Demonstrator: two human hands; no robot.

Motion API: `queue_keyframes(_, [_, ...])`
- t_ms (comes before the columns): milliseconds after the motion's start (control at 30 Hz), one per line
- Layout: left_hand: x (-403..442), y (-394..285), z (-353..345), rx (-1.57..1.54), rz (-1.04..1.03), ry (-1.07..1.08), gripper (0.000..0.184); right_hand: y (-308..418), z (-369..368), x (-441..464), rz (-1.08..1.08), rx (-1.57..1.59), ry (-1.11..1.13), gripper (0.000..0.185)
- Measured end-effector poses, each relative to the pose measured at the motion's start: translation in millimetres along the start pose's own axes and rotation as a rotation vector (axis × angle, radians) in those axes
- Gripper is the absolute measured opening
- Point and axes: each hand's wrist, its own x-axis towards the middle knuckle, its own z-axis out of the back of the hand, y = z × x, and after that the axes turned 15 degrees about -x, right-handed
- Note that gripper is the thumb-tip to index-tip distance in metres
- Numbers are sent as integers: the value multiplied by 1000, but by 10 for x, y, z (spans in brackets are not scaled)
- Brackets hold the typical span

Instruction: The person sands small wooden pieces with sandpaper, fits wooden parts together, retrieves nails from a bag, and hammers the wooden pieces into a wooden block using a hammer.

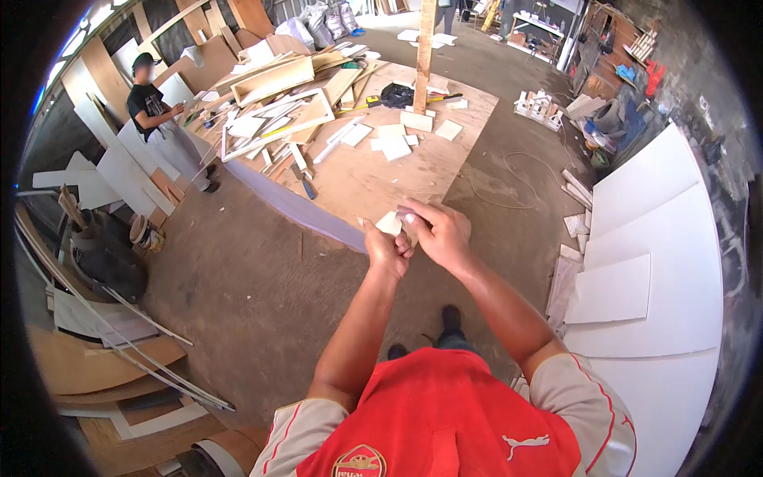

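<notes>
My left hand (pixel 387 250) is closed around a small, flat, pale wooden piece (pixel 389 223) near the table's front corner. Against the edge of that piece, the fingers of my right hand (pixel 445 237) pinch a small brownish-purple sheet (pixel 403 213) that looks like folded sandpaper. Both hands are held close together in front of my body, and the fingers partly cover what they hold. On the wooden table (pixel 373 187) beyond them lie several white and pale offcuts (pixel 393 146) and a tool with a blue handle (pixel 307 188).
A wooden post (pixel 424 60) rises at the table's right side. Frames and boards (pixel 278 83) are heaped at its back left, where another person (pixel 151 115) stands. Large white panels (pixel 652 262) lean along the right. A dark bin (pixel 107 254) and curved boards (pixel 119 362) are on the left.
</notes>
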Motion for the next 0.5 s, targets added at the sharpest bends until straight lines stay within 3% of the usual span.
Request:
queue_keyframes(67, [-61,-30,3,45,-45,-49,76,141,16,-36,65,-17,63,30])
queue_keyframes(167, [-57,-67,176,88,-102,49,76,182,1,16,-15,-80,175,29])
queue_keyframes(200, [-88,-102,191,120,-126,-23,76,140,-47,40,-48,-15,96,28])
queue_keyframes(333, [-11,-147,365,160,-219,9,74,308,28,1,30,16,189,27])
queue_keyframes(500, [-25,-138,448,130,-292,4,71,153,-98,36,-77,62,227,26])
